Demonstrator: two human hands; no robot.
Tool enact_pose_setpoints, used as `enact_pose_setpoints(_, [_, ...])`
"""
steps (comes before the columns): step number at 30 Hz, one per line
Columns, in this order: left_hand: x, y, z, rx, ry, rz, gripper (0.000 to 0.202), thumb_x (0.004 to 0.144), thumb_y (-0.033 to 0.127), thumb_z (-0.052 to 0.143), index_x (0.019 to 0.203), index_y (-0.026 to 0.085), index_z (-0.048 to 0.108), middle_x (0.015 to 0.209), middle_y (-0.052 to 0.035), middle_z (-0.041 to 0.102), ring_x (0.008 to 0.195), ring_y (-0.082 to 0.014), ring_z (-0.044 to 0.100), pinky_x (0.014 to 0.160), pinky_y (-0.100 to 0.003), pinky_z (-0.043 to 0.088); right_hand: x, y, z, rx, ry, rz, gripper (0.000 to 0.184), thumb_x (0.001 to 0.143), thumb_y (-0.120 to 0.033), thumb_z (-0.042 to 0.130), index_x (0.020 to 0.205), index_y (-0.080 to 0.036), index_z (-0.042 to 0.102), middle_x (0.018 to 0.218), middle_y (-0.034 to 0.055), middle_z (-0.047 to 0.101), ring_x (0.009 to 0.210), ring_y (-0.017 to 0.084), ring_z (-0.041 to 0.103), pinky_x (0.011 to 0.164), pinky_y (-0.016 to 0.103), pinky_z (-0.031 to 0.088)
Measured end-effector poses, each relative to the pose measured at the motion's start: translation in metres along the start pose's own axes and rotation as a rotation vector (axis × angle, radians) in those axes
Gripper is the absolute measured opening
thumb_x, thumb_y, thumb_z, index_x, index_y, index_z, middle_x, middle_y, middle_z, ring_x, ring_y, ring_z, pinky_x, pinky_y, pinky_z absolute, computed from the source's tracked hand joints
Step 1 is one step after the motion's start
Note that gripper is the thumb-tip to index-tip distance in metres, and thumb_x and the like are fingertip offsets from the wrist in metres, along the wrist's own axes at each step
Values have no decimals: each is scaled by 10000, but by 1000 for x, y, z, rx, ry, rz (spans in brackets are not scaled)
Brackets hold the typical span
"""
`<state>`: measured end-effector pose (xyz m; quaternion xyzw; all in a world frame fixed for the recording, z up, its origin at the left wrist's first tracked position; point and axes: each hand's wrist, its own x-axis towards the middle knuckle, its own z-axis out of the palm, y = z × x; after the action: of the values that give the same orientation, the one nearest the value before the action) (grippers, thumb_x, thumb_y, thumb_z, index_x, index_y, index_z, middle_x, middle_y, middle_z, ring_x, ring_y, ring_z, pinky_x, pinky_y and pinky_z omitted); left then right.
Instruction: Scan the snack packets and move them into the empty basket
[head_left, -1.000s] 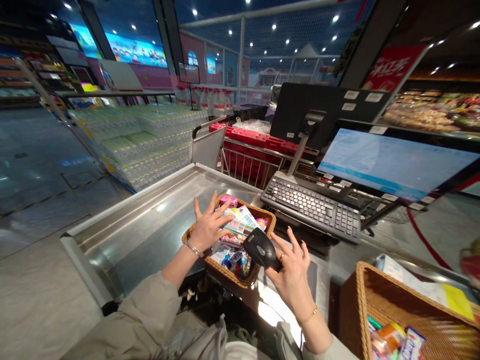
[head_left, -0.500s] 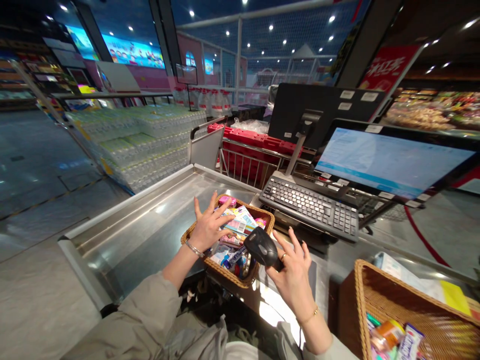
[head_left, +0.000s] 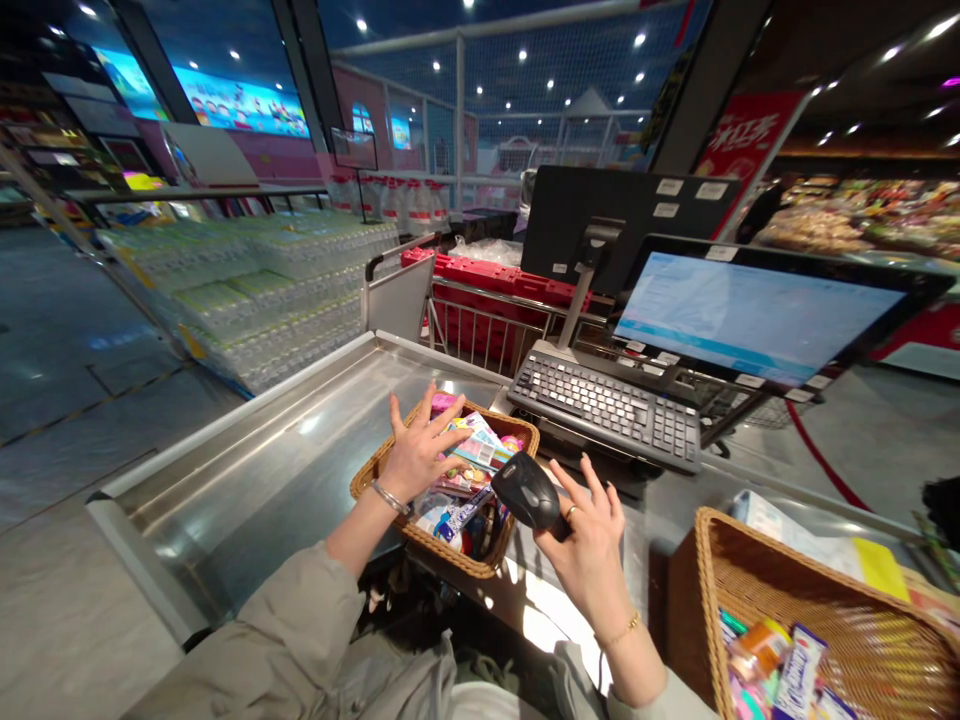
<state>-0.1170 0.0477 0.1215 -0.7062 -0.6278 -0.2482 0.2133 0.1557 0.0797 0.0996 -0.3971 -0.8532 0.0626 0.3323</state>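
Supermarket aisles filled the background, with stacked packs of bottled water (head_left: pixel 247 290) at far left and a netted enclosure under ceiling lights beyond. Nearer, a long stainless-steel checkout counter (head_left: pixel 285 450) ran from near left toward the far middle, and red shopping baskets (head_left: pixel 487 285) sat in a rack behind it. At right stood a tilted touchscreen monitor (head_left: pixel 757 315) showing a pale blue window, with a second dark display (head_left: pixel 622 215) turned away behind it and a black keyboard (head_left: pixel 607 405) below.

At near right a large wicker basket (head_left: pixel 847 620) held a few snack packets. A smaller wicker basket (head_left: pixel 450 555), full of colourful sweets and snack packets, rested on the counter's near end, between the person's two hands.

The left hand (head_left: pixel 416 450), a bracelet at its wrist, lay over the basket's contents with fingers spread wide and released, the palm touching a packet (head_left: pixel 476 445) without gripping it. The right hand (head_left: pixel 589 535), ringed, held a black handheld barcode scanner (head_left: pixel 529 492) against palm and thumb, its other fingers fanned out loosely, the scanner head pointing toward the small basket just beside it.
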Motion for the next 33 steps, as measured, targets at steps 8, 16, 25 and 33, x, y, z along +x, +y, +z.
enact_pose_setpoints(8, [2, 0, 2, 23, -1, 39, 308, 775, 442, 717, 1067, 346, 691, 1401, -26, 545, 1442, -376, 228, 1072, -753, -94, -1, 3, -3, -5, 19, 13, 261, 721, -218, 584, 964, -257, 670, 1362, 23, 569, 1418, 324, 286, 1089, 631, 196])
enact_pose_setpoints(16, [6, 4, 2, 21, -9, 58, 332, 790, 444, 696, 1107, 347, 680, 1436, -29, 504, 1450, -382, 197, 1063, -765, -91, -5, 5, -6, -8, 38, 28, 236, 725, -221, 572, 942, -252, 660, 1355, 29, 574, 1415, 330, 295, 1082, 644, 193])
enact_pose_setpoints(25, [12, 11, 2, 5, 13, 78, 349, 789, 464, 694, 1120, 355, 673, 1421, -22, 520, 1433, -388, 245, 1066, -768, -81, -10, 7, -9, -39, 58, 28, 271, 746, -234, 580, 1005, -256, 658, 1363, 30, 568, 1415, 326, 293, 1088, 630, 200])
enact_pose_setpoints(33, [19, 17, 5, -5, 26, 99, 354, 795, 477, 685, 1129, 365, 664, 1426, -1, 515, 1453, -368, 196, 1074, -758, -92, -14, 13, -14, -56, 71, 45, 283, 757, -255, 581, 1029, -257, 658, 1362, 38, 568, 1422, 333, 280, 1079, 639, 224])
